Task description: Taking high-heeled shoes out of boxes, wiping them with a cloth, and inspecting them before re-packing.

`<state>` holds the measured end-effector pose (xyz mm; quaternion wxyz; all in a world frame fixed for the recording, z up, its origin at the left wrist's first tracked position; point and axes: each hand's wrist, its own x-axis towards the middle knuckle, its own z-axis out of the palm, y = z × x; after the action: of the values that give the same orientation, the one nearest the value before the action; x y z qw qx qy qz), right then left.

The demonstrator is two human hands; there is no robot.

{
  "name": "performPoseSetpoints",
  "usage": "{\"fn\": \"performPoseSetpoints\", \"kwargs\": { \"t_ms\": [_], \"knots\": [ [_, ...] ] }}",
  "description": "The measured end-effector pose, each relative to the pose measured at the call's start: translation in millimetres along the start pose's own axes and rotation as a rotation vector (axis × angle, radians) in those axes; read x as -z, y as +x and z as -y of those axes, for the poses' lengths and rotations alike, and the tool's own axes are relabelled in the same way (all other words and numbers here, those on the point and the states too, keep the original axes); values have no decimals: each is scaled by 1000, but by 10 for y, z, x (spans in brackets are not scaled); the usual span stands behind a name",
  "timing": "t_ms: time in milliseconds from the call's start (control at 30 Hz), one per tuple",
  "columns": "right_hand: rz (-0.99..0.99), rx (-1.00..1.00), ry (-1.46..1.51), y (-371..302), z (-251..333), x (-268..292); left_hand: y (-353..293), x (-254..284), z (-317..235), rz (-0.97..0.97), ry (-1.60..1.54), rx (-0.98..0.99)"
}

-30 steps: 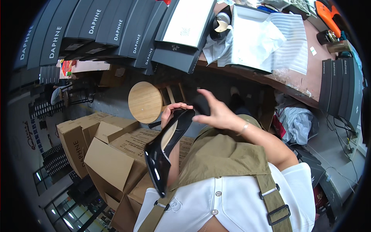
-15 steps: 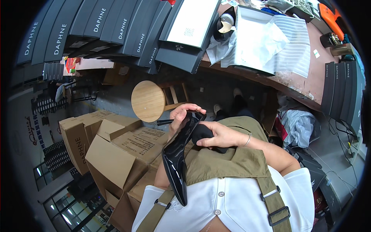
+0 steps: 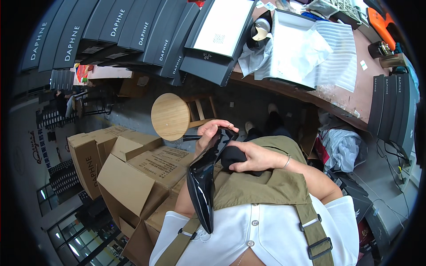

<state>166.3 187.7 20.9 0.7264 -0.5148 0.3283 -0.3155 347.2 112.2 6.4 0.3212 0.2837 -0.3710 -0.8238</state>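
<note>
"What's being held at the centre?"

"A glossy black pointed-toe shoe [image 3: 202, 186], just left of the middle and reaching into the lower part of the frame. Its toe points down, in front of the white short-sleeved shirt [image 3: 230, 226]."

"Which hand has it?"

"The left hand [image 3: 212, 133], curled round the heel end with its fingers bent over the top."

"And the other one?"

"The right hand [image 3: 257, 157] is half closed, thumb and fingers gripping a dark, rounded, soft-looking pad [image 3: 233, 156] right up against the side of the shoe. How hard it presses, I can't tell."

"What's on the bench [image 3: 361, 95], upper right?"

"A white-lined open shoe box [image 3: 284, 29] with crumpled white tissue paper [image 3: 316, 48] inside. Just left of it lies a second black shoe [image 3: 255, 43]."

"Upper left?"

"A row of dark grey cardboard shoe boxes [image 3: 100, 31]."

"Below those?"

"A round, pale wooden stool [image 3: 171, 116] left of centre, then brown cardboard cartons [image 3: 126, 186] at lower left, one with its flaps spread."
</note>
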Motion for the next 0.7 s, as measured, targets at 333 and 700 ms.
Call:
{"fn": "performPoseSetpoints", "kwargs": {
  "t_ms": [333, 700],
  "knots": [
    [25, -16, 152, -55, -54, 38, 35, 83, 21, -2, 26, -19],
    [-375, 108, -455, -96, 157, 31, 69, 135, -55, -129, -33, 147]
  ]
}}
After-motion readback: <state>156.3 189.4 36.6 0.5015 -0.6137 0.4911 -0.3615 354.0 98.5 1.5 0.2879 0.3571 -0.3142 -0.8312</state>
